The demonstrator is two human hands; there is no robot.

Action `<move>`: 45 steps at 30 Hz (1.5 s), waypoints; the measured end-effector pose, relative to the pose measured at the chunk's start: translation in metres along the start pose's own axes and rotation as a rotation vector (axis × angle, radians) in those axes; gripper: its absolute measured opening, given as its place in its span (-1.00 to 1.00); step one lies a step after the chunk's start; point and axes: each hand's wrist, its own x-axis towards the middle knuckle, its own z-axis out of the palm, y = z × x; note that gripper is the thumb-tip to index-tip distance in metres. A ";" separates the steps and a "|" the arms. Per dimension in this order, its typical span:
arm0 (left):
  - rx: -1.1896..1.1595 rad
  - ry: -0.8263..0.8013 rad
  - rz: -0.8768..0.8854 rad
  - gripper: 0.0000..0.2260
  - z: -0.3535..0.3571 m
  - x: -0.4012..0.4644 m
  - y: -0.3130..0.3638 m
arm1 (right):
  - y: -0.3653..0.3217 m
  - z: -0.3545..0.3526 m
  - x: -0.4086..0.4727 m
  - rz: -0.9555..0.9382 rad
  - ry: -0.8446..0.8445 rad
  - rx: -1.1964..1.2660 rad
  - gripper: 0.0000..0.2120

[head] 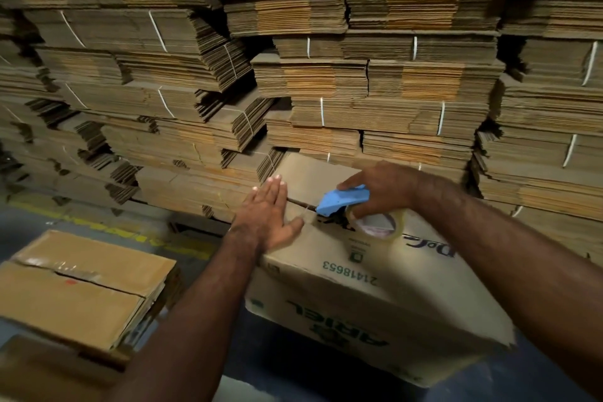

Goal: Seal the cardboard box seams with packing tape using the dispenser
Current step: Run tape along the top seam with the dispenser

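Gripping the dispenser (342,201), the right hand (381,188) may wrinkle tape if the flat, spread left hand (266,212) lets the box (375,274) flaps gape.

Wall-high stacks of flattened cardboard bundles (326,59) strapped with white bands (321,116) across the back. Dark grey floor (42,222) below, worn yellow line (137,233) along it. Dim warm lighting.

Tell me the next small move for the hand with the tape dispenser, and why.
Probably draw the blue dispenser along the open seam toward the left hand. The right hand grips it at the seam's near end, the gap ahead looks untaped, and the left hand presses the flaps flat.
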 end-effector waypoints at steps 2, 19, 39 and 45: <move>0.006 -0.002 0.007 -0.19 0.000 -0.001 0.000 | -0.004 0.001 0.001 0.016 -0.001 0.004 -0.36; -0.206 0.079 0.186 -0.44 -0.020 -0.005 0.008 | -0.022 -0.001 0.025 0.081 -0.106 -0.103 -0.34; -0.092 -0.108 0.376 -0.39 -0.013 -0.015 0.050 | 0.009 0.011 -0.028 0.174 -0.089 -0.071 -0.36; -0.135 -0.071 0.388 -0.43 -0.017 0.002 0.076 | 0.007 0.013 -0.028 0.188 -0.075 -0.094 -0.34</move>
